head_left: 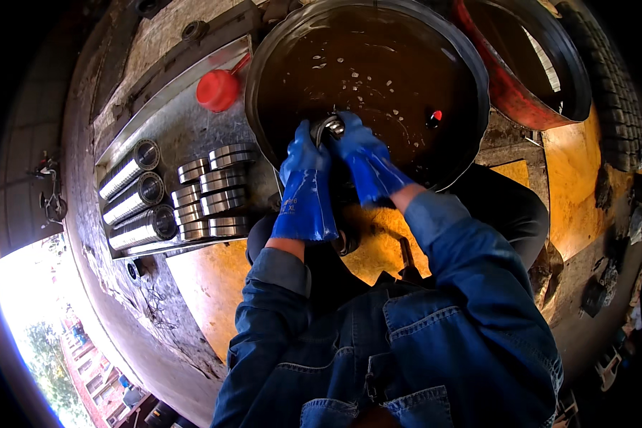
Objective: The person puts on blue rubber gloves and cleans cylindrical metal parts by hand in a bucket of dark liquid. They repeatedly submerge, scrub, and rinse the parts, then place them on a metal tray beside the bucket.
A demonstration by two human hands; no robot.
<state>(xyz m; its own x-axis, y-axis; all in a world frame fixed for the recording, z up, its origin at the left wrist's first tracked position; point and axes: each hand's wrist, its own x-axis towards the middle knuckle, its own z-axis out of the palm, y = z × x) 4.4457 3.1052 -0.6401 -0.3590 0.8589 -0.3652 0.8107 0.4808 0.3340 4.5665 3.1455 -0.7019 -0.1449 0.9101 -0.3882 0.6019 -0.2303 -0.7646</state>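
Observation:
Both my hands wear long blue rubber gloves and meet over the near half of a large round metal basin of dark brown liquid. A shiny steel bearing ring is between them. My left hand closes round its left side. On the opposite side, my right hand grips the ring, its fingers partly hiding it. Pale bubbles or flecks float on the liquid. A small red-and-black object, too small to name, shows toward the basin's right side.
Left of the basin lies a metal tray with a red scoop. Short stacks of steel bearing rings and long rows of bearings sit in it. At the far right stand a red metal drum and a tyre.

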